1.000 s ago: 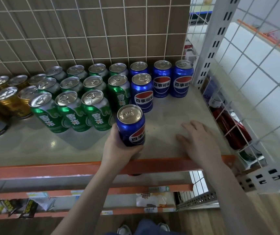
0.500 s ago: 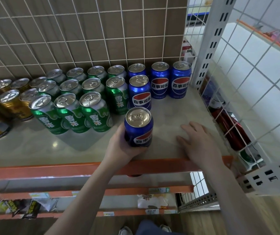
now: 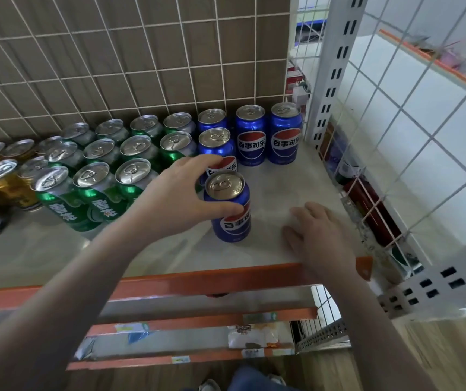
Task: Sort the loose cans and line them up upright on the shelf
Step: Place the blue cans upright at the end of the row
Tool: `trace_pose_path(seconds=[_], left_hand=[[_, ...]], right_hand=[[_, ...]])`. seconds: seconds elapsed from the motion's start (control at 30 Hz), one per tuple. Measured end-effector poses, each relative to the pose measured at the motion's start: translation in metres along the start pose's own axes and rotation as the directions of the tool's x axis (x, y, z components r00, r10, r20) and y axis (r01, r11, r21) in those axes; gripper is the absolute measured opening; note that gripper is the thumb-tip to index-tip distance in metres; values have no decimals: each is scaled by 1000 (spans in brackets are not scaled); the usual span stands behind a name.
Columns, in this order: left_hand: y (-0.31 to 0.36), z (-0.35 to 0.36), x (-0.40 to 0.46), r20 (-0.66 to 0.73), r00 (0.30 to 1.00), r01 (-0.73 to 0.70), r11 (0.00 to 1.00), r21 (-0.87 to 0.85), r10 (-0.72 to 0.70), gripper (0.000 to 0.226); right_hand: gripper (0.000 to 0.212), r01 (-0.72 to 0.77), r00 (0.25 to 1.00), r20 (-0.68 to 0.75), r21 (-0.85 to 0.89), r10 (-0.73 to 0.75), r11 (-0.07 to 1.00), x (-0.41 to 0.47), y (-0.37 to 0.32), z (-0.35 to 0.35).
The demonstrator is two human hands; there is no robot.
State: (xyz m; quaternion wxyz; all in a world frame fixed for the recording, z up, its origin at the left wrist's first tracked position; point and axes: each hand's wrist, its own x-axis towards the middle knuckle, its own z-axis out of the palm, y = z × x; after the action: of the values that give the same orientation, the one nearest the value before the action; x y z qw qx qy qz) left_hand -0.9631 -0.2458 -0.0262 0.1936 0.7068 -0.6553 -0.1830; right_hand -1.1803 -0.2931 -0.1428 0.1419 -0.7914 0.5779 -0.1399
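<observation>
At the far left of the pale shelf (image 3: 42, 255) with its orange front rail stand gold aluminium cans (image 3: 3, 182), then three rows of upright green aluminium cans (image 3: 96, 190), then blue cola cans (image 3: 284, 134) against the wire-grid back. The left hand (image 3: 181, 198) has its grip curled round the upper part of one blue cola can with a silver top (image 3: 227, 207), which stands upright on the shelf, just in front of another blue can. To its right, the right hand (image 3: 319, 235) lies flat on the shelf, fingers relaxed and holding nothing.

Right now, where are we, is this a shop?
Probably a shop or stockroom: a metal shelf with an orange edge holds rows of blue Pepsi cans and green cans, with paper price labels on the rails below.
</observation>
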Motion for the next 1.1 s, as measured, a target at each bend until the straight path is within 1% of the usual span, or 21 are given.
trace_pose_path(seconds=[0.07, 0.1, 0.17, 0.2, 0.3, 0.43, 0.57, 0.8, 0.97, 1.1], left_hand=[[12, -6, 12, 100, 994, -65, 979, 191, 46, 67], [16, -7, 18, 129, 990, -88, 961, 264, 55, 61], [21, -7, 28, 164, 984, -132, 917, 376, 74, 54], [23, -7, 32, 176, 980, -157, 903, 401, 92, 53], [27, -12, 42, 214, 966, -219, 895, 388, 144, 53], [33, -15, 56, 259, 952, -256, 893, 371, 166, 53], [46, -17, 73, 257, 947, -281, 886, 368, 194, 55], [67, -23, 105, 248, 943, -291, 907, 304, 219, 55], [73, -18, 131, 268, 939, -310, 872, 378, 218, 60], [68, -13, 145, 277, 940, -305, 854, 422, 199, 59]], right_hand=[[39, 0, 1000, 3, -20, 0, 1000, -1, 0, -1], [39, -4, 1000, 8, -27, 4, 1000, -1, 0, -2], [37, -18, 1000, 17, -12, 19, 1000, -1, -2, -3], [36, -24, 1000, 19, 3, 24, 1000, 0, -3, -3], [34, -14, 1000, 4, 13, 14, 1000, 0, -3, -4], [38, -9, 1000, 10, -8, 10, 1000, -2, -3, -5], [38, 7, 1000, -22, -43, -8, 999, -2, -1, -4], [31, 12, 996, -91, -41, -16, 999, -3, -1, 0], [31, 29, 996, -83, -66, -34, 997, -1, -1, 1], [31, 40, 994, -98, -58, -46, 997, 3, -2, 0]])
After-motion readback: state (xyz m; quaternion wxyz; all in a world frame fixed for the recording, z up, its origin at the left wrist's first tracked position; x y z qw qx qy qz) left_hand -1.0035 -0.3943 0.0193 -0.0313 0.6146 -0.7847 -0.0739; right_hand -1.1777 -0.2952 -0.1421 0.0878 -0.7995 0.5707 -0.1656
